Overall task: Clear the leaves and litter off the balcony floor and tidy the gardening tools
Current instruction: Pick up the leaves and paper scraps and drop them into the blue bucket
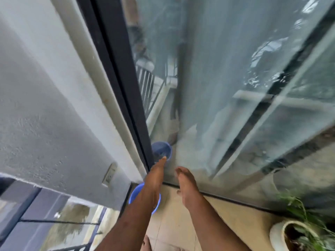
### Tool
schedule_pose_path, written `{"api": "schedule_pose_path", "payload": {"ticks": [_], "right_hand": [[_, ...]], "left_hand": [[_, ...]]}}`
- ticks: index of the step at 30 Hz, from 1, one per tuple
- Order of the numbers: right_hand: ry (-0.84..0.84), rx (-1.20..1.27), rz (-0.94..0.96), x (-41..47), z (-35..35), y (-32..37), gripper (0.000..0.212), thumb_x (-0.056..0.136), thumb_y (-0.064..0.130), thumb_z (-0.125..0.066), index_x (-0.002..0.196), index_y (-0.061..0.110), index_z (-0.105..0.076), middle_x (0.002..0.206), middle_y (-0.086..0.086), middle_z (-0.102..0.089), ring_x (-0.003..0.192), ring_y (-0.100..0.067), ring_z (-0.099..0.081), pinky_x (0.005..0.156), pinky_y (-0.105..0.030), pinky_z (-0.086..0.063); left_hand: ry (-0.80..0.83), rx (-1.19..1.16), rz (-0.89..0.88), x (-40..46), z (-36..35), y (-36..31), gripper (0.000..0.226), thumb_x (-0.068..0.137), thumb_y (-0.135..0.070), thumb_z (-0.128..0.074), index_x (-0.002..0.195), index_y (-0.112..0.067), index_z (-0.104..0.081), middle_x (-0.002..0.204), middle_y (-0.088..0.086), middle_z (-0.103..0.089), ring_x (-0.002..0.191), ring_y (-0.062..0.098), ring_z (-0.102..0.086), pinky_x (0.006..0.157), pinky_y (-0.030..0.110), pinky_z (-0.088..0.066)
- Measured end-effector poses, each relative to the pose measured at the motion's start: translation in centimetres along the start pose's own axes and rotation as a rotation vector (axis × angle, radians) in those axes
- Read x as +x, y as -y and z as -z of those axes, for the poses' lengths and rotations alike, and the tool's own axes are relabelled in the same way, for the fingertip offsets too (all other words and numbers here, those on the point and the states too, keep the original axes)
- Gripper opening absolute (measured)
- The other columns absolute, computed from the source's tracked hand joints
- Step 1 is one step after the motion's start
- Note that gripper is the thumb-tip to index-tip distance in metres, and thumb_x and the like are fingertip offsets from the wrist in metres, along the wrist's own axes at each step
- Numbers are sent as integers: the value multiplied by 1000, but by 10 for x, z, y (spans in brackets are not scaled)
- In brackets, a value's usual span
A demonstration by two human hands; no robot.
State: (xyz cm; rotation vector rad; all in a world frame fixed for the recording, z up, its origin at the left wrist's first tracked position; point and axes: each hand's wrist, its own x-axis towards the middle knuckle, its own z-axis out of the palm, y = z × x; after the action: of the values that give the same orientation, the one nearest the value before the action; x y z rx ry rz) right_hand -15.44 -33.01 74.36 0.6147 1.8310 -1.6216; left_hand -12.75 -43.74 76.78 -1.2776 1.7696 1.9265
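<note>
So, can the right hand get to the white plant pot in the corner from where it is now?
Probably yes: the right hand is open and holds nothing, and only bare floor tiles lie between it and the white plant pot.

Soft daylight, motion blur throughout, reflections on glass door, wide-angle edge bending

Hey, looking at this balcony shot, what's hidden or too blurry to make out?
Head view only:
- blue bucket: mostly behind the left forearm; contents hidden.
- left hand: grip unclear, motion-blurred.
- white plant pot: cut off by the bottom edge.
- Room behind the glass door: lost in reflections.
</note>
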Motion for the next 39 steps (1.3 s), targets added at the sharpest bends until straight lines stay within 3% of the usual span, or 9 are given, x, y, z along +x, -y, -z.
{"api": "schedule_pose_path", "payload": {"ticks": [3, 7, 10, 15, 22, 27, 32, 36, 39], "right_hand": [[-32, 93, -42, -34, 42, 13, 13, 107, 32, -53, 114, 25, -62, 130, -8, -56, 117, -30, -53, 95, -49, -45], [-139, 84, -39, -55, 97, 29, 11, 108, 30, -50, 115, 24, -57, 132, -3, -58, 116, -27, -55, 98, -42, -48], [-239, 165, -57, -68, 140, 36, 25, 107, 37, -51, 127, 24, -58, 131, -2, -58, 114, -27, -56, 85, -39, -49], [-482, 388, 32, -98, 209, 19, 18, 104, 35, -53, 113, 22, -62, 119, -4, -62, 101, -25, -58, 105, -55, -51], [-714, 764, -11, -167, 248, -56, 30, 107, 41, -54, 132, 26, -56, 129, -1, -51, 117, -24, -47, 100, -54, -42], [-906, 897, -65, -228, 241, -136, 45, 101, 39, -59, 140, 19, -56, 138, -8, -56, 129, -35, -55, 95, -54, -52], [-1058, 1108, -158, -283, 235, -200, 25, 103, 36, -57, 117, 16, -61, 129, -11, -60, 111, -27, -57, 103, -57, -51], [-1147, 1266, -149, -326, 236, -243, 30, 103, 34, -59, 127, 17, -61, 132, -8, -60, 117, -27, -59, 91, -53, -54], [-1198, 1340, -91, -358, 239, -276, 33, 105, 34, -53, 135, 22, -61, 134, -5, -60, 117, -26, -60, 98, -56, -52]], "left_hand": [[74, 33, -46, -30, -35, -26, 46, 105, -59, -54, 138, -27, -57, 143, 2, -54, 132, 22, -52, 115, 37, -37], [194, 204, -104, -35, -91, -40, 102, 76, -88, -55, 153, -22, -55, 157, 3, -53, 142, 31, -51, 122, 49, -38], [338, 314, -128, -68, -129, -53, 86, 95, -76, -53, 161, -22, -43, 165, 3, -43, 149, 30, -43, 121, 45, -35], [530, 521, -189, -98, -185, -45, 78, 101, -69, -52, 159, -17, -46, 162, 7, -47, 145, 29, -47, 107, 38, -37], [792, 707, -216, -158, -220, 5, 81, 96, -73, -56, 160, -24, -46, 167, 4, -42, 149, 28, -44, 116, 45, -37], [949, 858, -206, -200, -220, 60, 77, 95, -74, -59, 153, -24, -54, 160, 1, -50, 139, 25, -51, 116, 45, -41], [1092, 982, -168, -248, -210, 113, 69, 103, -61, -58, 157, -20, -48, 162, 5, -46, 142, 24, -46, 107, 37, -38], [1188, 1082, -94, -276, -210, 150, 73, 102, -67, -54, 161, -24, -45, 167, 1, -41, 150, 24, -40, 113, 42, -34], [1221, 1149, -82, -298, -213, 170, 76, 100, -71, -53, 162, -28, -43, 169, -2, -39, 153, 24, -37, 119, 47, -31]]}}
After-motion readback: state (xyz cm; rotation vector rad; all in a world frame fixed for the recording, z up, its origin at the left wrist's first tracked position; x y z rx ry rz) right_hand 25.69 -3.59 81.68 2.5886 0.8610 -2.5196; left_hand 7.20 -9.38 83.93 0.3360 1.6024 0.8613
